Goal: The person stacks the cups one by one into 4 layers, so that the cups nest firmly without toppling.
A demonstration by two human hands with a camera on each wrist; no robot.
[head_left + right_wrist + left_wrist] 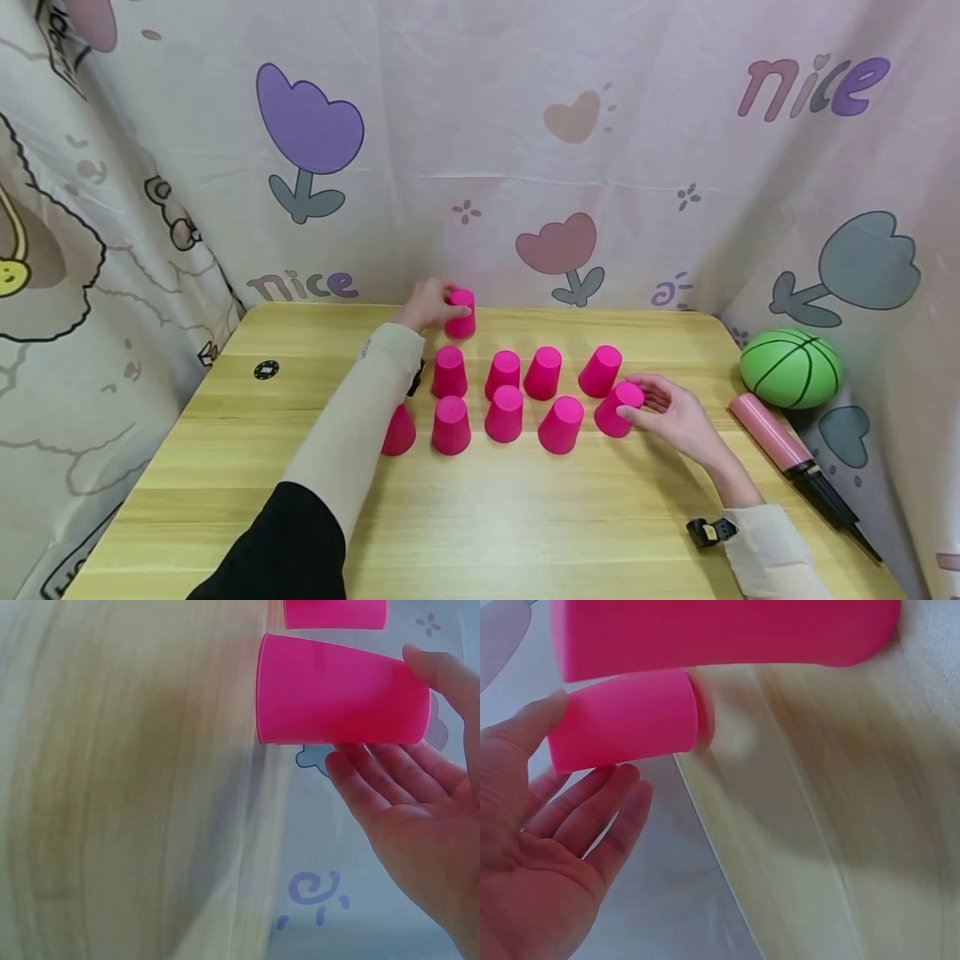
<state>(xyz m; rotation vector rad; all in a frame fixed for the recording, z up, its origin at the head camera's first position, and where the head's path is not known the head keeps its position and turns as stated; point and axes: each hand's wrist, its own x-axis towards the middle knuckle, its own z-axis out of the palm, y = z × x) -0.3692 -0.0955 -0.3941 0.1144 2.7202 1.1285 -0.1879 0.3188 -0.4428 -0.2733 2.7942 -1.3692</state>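
Observation:
At the table's far edge my left hand holds a pink plastic cup, bottom up, between thumb and fingers. In the left wrist view this cup has its rim at or just over the wood; I cannot tell if it touches. My right hand grips another upside-down pink cup at the right end of the front row. Its rim meets the table in the right wrist view, where thumb and fingers lie on either side of the cup. My left forearm partly hides the leftmost cup.
Several more upside-down pink cups stand in two rows, including a back-row cup and a front-row cup. A black round chip lies at left. A green ball and a pink hand pump are at the right edge. Printed curtains hang behind.

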